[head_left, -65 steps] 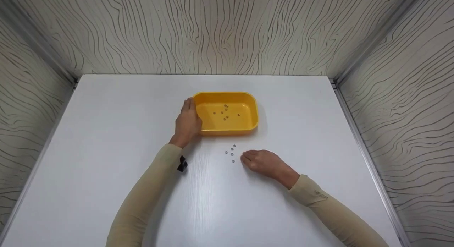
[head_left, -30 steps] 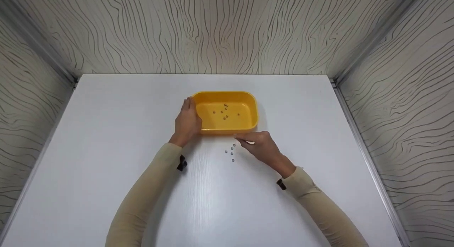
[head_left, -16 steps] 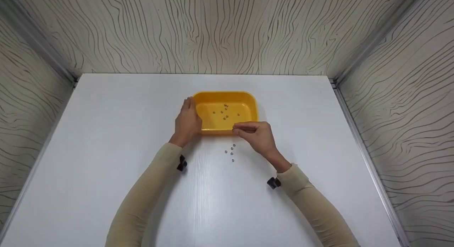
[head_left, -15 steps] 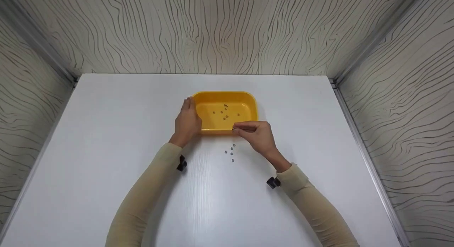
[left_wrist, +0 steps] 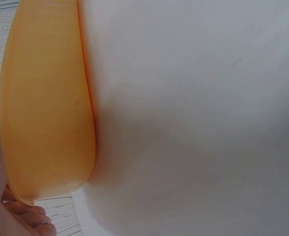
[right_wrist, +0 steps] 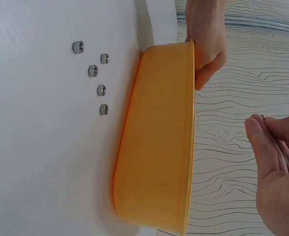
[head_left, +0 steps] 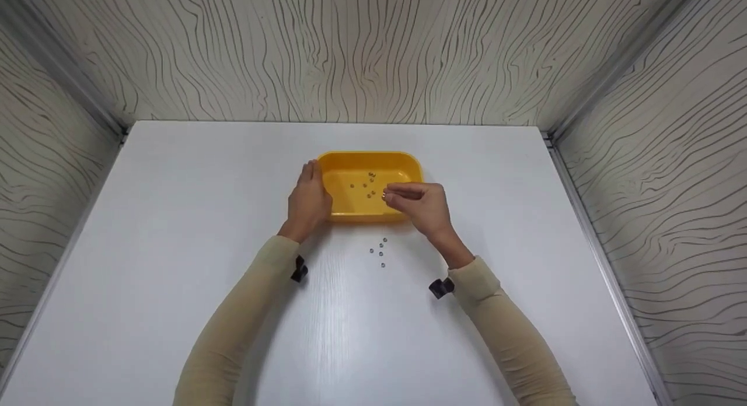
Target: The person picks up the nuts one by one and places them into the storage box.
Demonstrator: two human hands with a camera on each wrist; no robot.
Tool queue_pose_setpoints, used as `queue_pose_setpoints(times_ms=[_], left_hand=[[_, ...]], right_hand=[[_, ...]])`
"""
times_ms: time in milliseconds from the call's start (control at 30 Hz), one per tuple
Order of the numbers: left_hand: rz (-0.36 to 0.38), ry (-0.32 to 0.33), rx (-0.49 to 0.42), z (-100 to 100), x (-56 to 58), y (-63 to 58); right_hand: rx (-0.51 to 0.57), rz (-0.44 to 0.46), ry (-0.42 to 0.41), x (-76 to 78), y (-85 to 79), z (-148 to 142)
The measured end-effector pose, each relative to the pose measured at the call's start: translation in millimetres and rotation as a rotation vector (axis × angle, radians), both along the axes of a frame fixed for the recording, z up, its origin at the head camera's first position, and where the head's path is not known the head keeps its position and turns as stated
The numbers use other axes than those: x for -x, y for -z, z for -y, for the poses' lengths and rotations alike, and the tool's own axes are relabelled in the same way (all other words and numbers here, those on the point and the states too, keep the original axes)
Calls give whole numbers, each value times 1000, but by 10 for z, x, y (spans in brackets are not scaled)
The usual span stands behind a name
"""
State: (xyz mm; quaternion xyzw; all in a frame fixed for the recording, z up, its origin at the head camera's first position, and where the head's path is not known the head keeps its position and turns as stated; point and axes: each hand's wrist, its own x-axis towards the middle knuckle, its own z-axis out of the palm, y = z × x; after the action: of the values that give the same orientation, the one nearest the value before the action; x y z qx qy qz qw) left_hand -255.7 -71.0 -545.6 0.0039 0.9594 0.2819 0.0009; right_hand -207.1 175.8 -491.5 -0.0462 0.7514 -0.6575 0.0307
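A yellow plastic tub (head_left: 373, 218) stands on the white table, several small metal nuts (head_left: 372, 180) lying on its bottom. My left hand (head_left: 308, 202) grips the tub's left end at the rim; in the left wrist view its curled fingers (left_wrist: 34, 219) show by the tub's corner. Over the right part of the tub, my right hand (head_left: 423, 207) pinches one nut (head_left: 384, 195) between thumb and fingertips. That pinched nut (right_wrist: 263, 117) is mostly hidden in the right wrist view. In front of the tub, several more nuts (right_wrist: 101, 90) lie loose on the table.
The white tabletop (head_left: 327, 336) surrounds the tub. Wood-patterned panels (head_left: 373, 56) stand behind and at both sides, with metal rails (head_left: 607, 272) along the side edges. A black wrist camera (head_left: 442, 287) sits under the right wrist, another (head_left: 300, 269) by the left.
My right hand has picked up a nut from the table and carried it up and forward, past the tub's near rim to above its inside. The left hand has stayed on the tub.
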Motion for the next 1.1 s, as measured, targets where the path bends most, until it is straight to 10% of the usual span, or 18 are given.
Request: queue_pose_setpoints(times_ms=[433,1100], left_hand=[[-22,11,1,11,-15,29],[-3,10,-1,10,18,13]], right_hand=[[173,128,97,292,-13,35],[97,247,259,544,104,59]])
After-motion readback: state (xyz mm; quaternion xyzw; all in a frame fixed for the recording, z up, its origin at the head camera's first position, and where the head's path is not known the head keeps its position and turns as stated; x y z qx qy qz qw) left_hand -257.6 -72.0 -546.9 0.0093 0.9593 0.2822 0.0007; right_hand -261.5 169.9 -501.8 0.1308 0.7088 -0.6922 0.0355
